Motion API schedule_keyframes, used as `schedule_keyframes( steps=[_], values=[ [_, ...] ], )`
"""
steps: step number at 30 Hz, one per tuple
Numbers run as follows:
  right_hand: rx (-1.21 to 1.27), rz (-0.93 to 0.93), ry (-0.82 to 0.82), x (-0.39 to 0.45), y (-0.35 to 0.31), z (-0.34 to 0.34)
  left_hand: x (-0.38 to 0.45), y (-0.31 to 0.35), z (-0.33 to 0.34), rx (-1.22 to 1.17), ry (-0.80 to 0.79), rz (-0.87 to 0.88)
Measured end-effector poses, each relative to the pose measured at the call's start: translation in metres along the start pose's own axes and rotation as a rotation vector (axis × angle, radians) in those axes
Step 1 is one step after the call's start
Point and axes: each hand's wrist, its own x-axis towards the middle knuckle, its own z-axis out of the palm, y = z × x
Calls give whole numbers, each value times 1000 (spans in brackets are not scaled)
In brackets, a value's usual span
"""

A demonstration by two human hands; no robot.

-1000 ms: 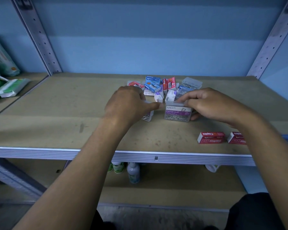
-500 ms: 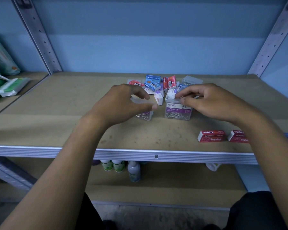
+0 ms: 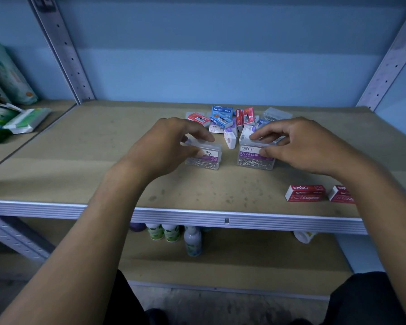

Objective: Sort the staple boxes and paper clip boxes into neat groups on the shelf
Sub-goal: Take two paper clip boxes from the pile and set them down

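My left hand point(image 3: 167, 146) grips a clear paper clip box point(image 3: 205, 159) by its top, thumb in front and fingers behind. My right hand point(image 3: 298, 146) grips a second clear box labelled "PAPER CLIP" point(image 3: 253, 159) the same way. The two boxes stand side by side with a gap between them on the shelf board point(image 3: 103, 165). Behind them lies a jumbled pile of red, blue and white staple boxes point(image 3: 230, 121) and another clear box point(image 3: 275, 113). Two red staple boxes, one point(image 3: 306, 193) and a second point(image 3: 341, 194), sit near the front right edge.
Green and white packets point(image 3: 12, 118) lie on the neighbouring shelf at left. Small bottles point(image 3: 174, 235) stand on the lower shelf. Slotted metal uprights point(image 3: 63, 50) frame the bay, and a metal rail point(image 3: 220, 219) edges the shelf front.
My left hand has drawn its clear paper clip box leftward, away from the other, widening the gap between them. My right hand stays on the labelled box.
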Motion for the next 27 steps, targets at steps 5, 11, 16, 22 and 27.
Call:
schedule_keyframes(
  steps=[5, 11, 16, 22, 27],
  values=[
    [36, -49, 7, -2, -15, 3, -14, -6, -16, -38, 35, -1],
    [93, -133, -27, -2, -40, 14, -42, -22, -40, -22, 92, -34],
    [106, -200, -32, -3, -63, 24, -60, -33, -55, 16, 139, -60],
    [117, -262, -56, -2, -86, 37, -78, -44, -67, 59, 133, -80],
    [111, -297, -76, -1, -100, 48, -89, -50, -74, 43, 119, -97]
  ],
)
